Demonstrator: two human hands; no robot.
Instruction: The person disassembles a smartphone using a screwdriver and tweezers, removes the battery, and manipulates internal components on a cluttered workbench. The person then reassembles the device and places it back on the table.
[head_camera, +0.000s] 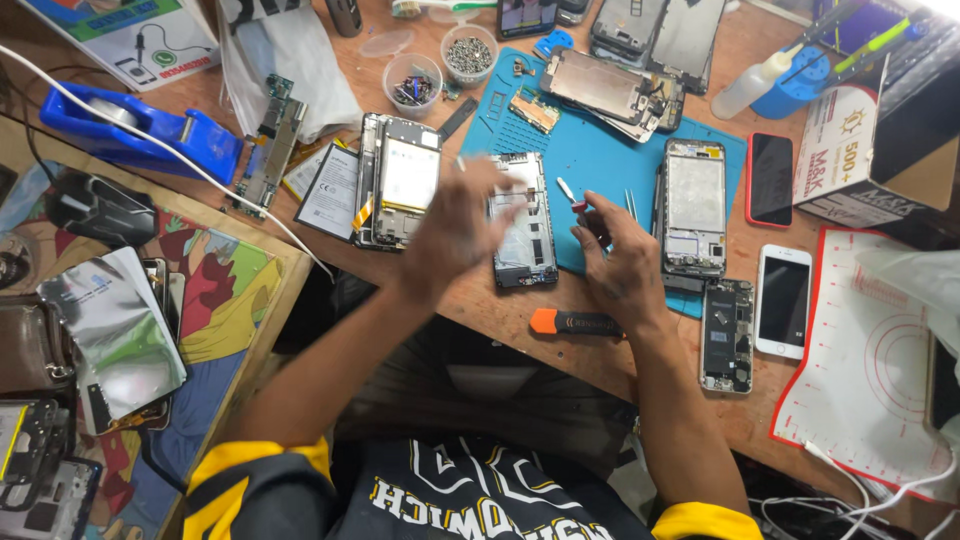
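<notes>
A crowded wooden counter (520, 315). The clearest passage is the bare blue mat (600, 160) between the opened phone frame (523, 220) at centre and another opened phone (694, 208) to its right. An orange pry tool (572, 322) blocks the near edge. Two small cups (440, 68) and stacked phone parts (615, 90) close off the far side.

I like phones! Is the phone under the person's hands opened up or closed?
Opened up. The phone has no back cover, so its inner parts show. The left hand rests on it.

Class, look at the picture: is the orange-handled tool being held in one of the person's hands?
No: the orange-handled tool lies on the table, below the right hand.
</notes>
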